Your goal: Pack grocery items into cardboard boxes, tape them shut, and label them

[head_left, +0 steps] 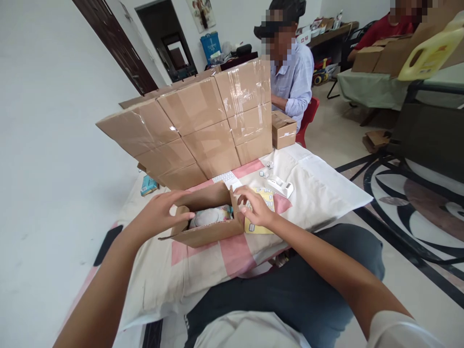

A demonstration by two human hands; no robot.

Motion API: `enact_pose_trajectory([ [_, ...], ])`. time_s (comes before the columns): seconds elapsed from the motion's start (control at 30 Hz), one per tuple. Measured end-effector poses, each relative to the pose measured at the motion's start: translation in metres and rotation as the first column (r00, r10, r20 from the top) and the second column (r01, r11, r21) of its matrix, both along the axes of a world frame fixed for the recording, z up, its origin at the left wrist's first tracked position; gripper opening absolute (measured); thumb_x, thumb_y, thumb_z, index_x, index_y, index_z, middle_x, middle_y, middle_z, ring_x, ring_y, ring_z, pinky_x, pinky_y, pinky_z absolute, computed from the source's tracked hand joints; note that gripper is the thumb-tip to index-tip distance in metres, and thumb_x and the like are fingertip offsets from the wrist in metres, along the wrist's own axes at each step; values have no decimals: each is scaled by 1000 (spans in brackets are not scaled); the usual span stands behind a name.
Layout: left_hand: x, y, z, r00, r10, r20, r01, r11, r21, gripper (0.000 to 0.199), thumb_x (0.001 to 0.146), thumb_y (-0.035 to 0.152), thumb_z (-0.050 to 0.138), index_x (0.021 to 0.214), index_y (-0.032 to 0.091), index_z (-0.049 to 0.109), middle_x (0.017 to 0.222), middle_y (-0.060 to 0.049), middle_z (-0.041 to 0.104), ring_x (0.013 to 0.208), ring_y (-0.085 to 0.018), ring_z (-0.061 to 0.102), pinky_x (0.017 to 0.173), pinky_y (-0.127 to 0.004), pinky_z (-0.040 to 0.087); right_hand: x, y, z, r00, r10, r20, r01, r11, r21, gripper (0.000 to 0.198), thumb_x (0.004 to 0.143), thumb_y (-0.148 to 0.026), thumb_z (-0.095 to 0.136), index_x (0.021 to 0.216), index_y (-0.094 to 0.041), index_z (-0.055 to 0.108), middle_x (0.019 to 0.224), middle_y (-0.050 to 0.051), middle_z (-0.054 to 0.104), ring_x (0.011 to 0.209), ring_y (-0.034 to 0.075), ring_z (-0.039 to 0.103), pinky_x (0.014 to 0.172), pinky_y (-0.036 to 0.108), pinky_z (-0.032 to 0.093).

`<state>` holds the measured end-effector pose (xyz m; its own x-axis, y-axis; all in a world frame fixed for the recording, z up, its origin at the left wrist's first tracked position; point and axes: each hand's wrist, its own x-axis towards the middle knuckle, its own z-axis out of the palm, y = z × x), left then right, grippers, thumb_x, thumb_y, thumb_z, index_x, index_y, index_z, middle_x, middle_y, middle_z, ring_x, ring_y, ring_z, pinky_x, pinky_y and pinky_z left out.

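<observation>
Left hand (169,210): thumb and fingers well apart, at the left end of the open box (208,238); whether it touches the cardboard, I cannot tell.
Right hand (255,207): fingers loosely curled with a gap before the thumb, at the box's right end; contact is unclear.
Open box: on the cloth-covered counter (319,198), between the hands.
Packet (210,216): inside the box, between the hands, held by neither.
Yellow sheet (260,229): partly beneath the right hand.
Tape dispenser (279,186): beyond the right hand.
Stacked cartons (205,125): beyond both hands.
</observation>
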<state>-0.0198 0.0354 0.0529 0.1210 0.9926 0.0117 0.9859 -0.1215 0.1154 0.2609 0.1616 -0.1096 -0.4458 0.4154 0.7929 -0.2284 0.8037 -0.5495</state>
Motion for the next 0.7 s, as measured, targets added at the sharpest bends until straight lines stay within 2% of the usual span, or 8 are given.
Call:
enact_pose_trajectory([
  [0.07,-12,-13,-4,999,-17,35,16,1000,19,83,79,77,66,146,29,53,155,-10,54,140,-33,52,117,-50,42,0,-1,2,987,72,145,-81,995,53,31,101,-40,46,124,-22,56,104,8,61,78,19,60,71,34,49],
  [0.13,-20,-24,-14,999,-29,39,30,999,-36,98,72,84,67,150,26,50,162,-14,43,147,-37,43,120,-54,38,-1,-1,2,973,59,221,-85,991,108,35,101,-44,48,124,-21,60,95,6,62,77,19,60,68,32,47],
  [0.2,-24,-34,-26,997,-41,61,47,993,-110,108,68,87,67,154,26,46,166,-16,35,151,-40,37,121,-56,37,-2,1,0,968,2,252,-41,988,151,42,99,-51,52,125,-21,63,97,7,62,77,19,60,66,31,46],
  [0.27,-24,-40,-35,992,-53,113,69,987,-144,107,70,83,69,157,28,41,168,-15,31,152,-40,36,120,-56,39,-3,3,-1,960,-32,277,-18,984,178,47,96,-58,56,122,-21,66,103,8,62,80,20,61,67,31,46],
  [0.37,-18,-42,-42,976,-11,218,41,990,-132,90,83,69,68,158,30,37,162,-13,44,146,-36,47,115,-50,46,-5,1,-2,947,-58,317,2,985,174,47,92,-60,61,119,-22,66,105,8,62,82,20,62,67,31,46],
  [0.53,-6,-29,-50,953,204,226,-184,977,-104,67,91,62,59,149,30,47,139,-7,67,125,-31,64,101,-43,53,-5,-6,0,918,-145,370,153,988,7,41,88,-49,68,114,-20,53,89,2,62,68,17,59,63,28,43],
  [0.63,-2,-14,-63,960,245,136,-248,969,5,64,95,63,49,145,24,51,134,-11,68,121,-33,63,101,-48,50,7,1,9,895,-247,371,248,968,45,32,90,-45,66,105,-21,52,90,3,63,69,17,60,65,29,43],
  [0.7,-3,-6,-76,973,218,72,-223,973,63,63,96,62,47,145,24,55,143,-13,61,130,-36,55,106,-52,46,26,15,20,858,-365,360,349,930,111,21,93,-40,60,102,-21,55,98,6,65,75,18,61,69,31,44],
])
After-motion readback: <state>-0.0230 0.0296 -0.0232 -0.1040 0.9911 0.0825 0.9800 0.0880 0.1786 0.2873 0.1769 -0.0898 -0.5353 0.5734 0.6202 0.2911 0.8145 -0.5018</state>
